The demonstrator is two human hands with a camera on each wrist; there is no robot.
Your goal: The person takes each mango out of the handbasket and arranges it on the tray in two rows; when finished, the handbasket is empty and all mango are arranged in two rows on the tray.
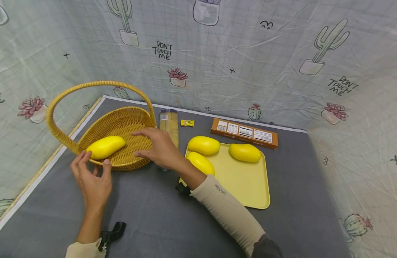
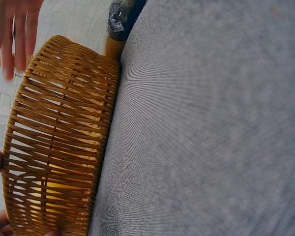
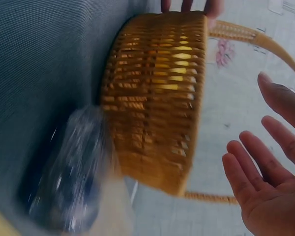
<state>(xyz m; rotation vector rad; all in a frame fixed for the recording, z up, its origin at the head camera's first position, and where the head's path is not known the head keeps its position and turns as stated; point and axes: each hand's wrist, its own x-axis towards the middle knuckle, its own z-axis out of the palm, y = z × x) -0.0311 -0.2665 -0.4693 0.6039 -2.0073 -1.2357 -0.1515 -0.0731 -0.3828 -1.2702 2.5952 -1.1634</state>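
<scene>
A yellow wicker basket (image 1: 133, 125) with a tall arched handle stands at the left of the table. Inside it, toward the left end, lies a yellow mango (image 1: 106, 147). My left hand (image 1: 94, 182) holds the basket's front left rim, its fingers close to the mango's end. Over the basket's right side hovers my right hand (image 1: 162, 147), fingers spread and nothing in them; the right wrist view also shows this hand (image 3: 270, 177) apart from the basket. Several more mangoes, one of them a mango (image 1: 245, 152) at the right, lie on a pale yellow tray (image 1: 241, 190).
Between basket and tray lies a clear package of long yellow sticks (image 1: 169, 125), partly behind my right hand. A small yellow packet (image 1: 187, 123) and a brown box (image 1: 244, 133) lie along the back. A printed curtain (image 1: 217, 71) encloses the grey table (image 1: 298, 179).
</scene>
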